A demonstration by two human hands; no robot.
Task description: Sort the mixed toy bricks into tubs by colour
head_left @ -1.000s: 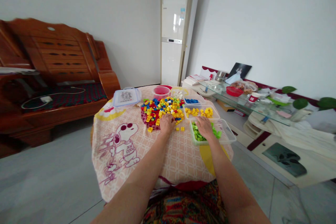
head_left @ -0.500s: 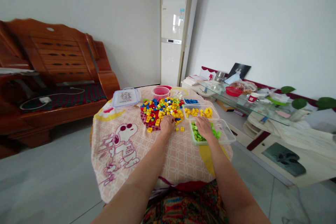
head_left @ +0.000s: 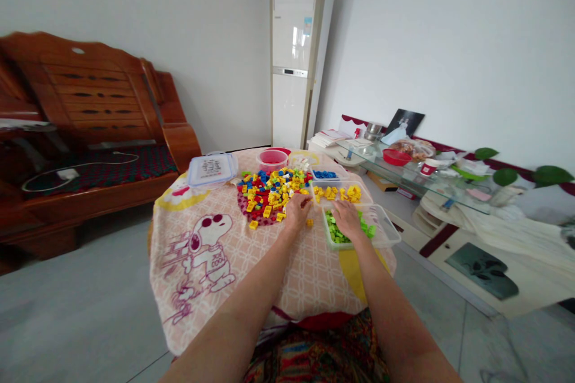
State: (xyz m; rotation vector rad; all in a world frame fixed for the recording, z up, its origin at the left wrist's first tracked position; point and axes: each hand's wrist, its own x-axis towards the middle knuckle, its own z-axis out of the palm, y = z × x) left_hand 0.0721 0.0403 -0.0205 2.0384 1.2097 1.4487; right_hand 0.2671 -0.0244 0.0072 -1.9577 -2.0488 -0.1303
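A heap of small red, yellow, blue and green bricks (head_left: pixel 269 187) lies on a round table under a pink cartoon-dog cloth (head_left: pixel 211 251). My left hand (head_left: pixel 297 208) rests at the heap's near right edge, fingers curled down onto the bricks. My right hand (head_left: pixel 347 217) lies over a clear tray of green bricks (head_left: pixel 381 228), fingers bent into it. Behind that tray stand a tray of yellow bricks (head_left: pixel 341 192) and a smaller one of blue bricks (head_left: pixel 326 174). What either hand holds is hidden.
A clear lidded box (head_left: pixel 212 168) and a red-tinted tub (head_left: pixel 272 159) stand at the table's far side. A wooden bench (head_left: pixel 90 131) is on the left, a tall white air conditioner (head_left: pixel 294 54) behind, a cluttered glass shelf (head_left: pixel 417 173) on the right.
My left hand has slid to the right along the heap's edge, toward the yellow tray. My right hand stays over the green tray. The view has shifted slightly.
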